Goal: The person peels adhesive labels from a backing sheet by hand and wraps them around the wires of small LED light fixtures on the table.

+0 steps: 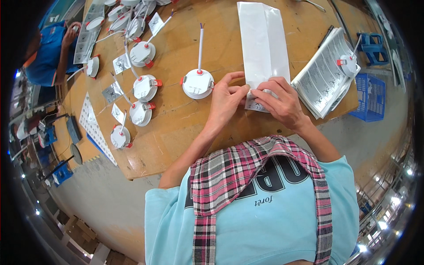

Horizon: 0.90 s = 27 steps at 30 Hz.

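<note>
A long, glossy white sheet (pixel 265 44) lies in front of me with a fold line down its length. At its near end is a small printed silvery label (pixel 255 106). My left hand (pixel 226 99) is closed, thumb and forefinger pinching at the left edge of that end. My right hand (pixel 282 104) has its fingers bent and pressed together over the same end; its fingertips partly hide the label. Just left of my left hand, a round white downlight (pixel 198 84) with red clips lies face down, its cable pointing away from me.
More downlights (pixel 145 88) with silvery tags stand in a row at left, and several are heaped far left. A stack of printed sheets (pixel 322 75) at right bears another downlight (pixel 348 66) and a black pen (pixel 326 36). A blue crate (pixel 370 97) stands beyond the table's right edge. A person in blue (pixel 46 53) works at far left.
</note>
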Available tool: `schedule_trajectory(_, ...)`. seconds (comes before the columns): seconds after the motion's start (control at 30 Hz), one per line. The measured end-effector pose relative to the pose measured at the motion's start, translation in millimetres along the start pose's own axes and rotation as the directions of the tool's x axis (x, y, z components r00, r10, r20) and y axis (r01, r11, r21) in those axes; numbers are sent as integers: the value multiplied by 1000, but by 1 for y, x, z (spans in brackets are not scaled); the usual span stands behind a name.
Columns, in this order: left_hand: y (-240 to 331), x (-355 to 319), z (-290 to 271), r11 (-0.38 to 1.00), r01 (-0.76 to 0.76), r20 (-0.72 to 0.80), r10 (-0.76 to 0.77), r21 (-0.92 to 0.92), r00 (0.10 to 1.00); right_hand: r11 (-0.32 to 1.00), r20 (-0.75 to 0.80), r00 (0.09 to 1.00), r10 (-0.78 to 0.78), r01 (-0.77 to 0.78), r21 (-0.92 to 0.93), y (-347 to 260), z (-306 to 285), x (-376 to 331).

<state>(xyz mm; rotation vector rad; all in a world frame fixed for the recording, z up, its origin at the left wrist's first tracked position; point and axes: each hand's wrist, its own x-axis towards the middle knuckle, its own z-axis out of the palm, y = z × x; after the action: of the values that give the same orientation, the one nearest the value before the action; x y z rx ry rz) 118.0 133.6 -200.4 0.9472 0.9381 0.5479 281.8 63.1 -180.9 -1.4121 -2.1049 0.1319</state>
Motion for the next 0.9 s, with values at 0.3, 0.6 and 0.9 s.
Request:
schedule_trajectory(0.3, -14, 3, -2, 999, -36, 61, 34, 36, 998, 999, -29, 999, -23, 22, -28, -3, -1, -3)
schedule_trajectory(0.6, -8, 0, -4, 997, -49, 67, 45, 53, 997, 1000, -24, 1000, -18, 18, -5, -6, -1, -1)
schedule_trajectory(0.9, -8, -6, 1, 795, -220, -44, 295, 566, 954, 746, 39, 931, 363, -315, 587, -5, -6, -8)
